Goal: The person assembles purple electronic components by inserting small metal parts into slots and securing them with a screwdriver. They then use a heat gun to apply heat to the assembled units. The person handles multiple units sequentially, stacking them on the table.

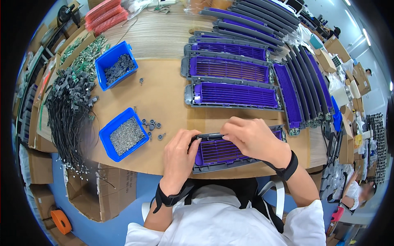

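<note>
A grey plastic housing with a purple slatted grille point(219, 152) lies at the table's near edge, in front of me. My left hand point(179, 151) grips its left end, thumb and fingers closed around the corner beside a black strip point(210, 137). My right hand point(253, 137) reaches over the far side of the housing. Its fingertips are pinched together at the black strip, and what they hold, if anything, is hidden. To the left stand a blue bin point(128, 138) of small metal screws and, beside it, several small dark grey round parts point(152, 125).
Farther back is a second blue bin point(117, 65) of dark grey parts. Black cables with connectors point(72, 110) are heaped at the left. More purple-grilled housings point(236, 95) are lined up at the far right. A cardboard box point(100, 190) stands on the floor below.
</note>
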Tool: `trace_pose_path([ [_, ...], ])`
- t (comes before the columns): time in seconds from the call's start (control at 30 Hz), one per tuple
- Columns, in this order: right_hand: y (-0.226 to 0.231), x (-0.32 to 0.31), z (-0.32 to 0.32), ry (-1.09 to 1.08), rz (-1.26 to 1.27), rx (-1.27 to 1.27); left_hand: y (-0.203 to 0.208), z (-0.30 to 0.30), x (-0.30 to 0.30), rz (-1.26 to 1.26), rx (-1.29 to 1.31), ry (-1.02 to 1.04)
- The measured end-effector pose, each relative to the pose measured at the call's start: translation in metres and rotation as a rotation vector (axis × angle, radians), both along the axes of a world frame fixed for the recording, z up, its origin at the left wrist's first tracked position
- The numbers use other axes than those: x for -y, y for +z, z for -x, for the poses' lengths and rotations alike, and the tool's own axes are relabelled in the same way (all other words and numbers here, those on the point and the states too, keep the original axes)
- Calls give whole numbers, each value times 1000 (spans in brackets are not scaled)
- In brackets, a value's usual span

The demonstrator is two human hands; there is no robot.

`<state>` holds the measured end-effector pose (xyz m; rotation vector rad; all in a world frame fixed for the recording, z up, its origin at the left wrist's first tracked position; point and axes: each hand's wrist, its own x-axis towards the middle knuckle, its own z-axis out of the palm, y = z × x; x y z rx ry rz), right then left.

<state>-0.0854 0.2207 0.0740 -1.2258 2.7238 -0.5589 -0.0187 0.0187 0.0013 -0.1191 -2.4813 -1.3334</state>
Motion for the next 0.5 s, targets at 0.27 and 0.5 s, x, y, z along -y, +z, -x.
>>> trace_pose_path([
  [0.27,-2,7,-3,43,-71,-170,2,-1,-1,28,12,16],
  [0.5,1,14,-11,15,-143,-214,-1,-1,-2,39,-27,22],
])
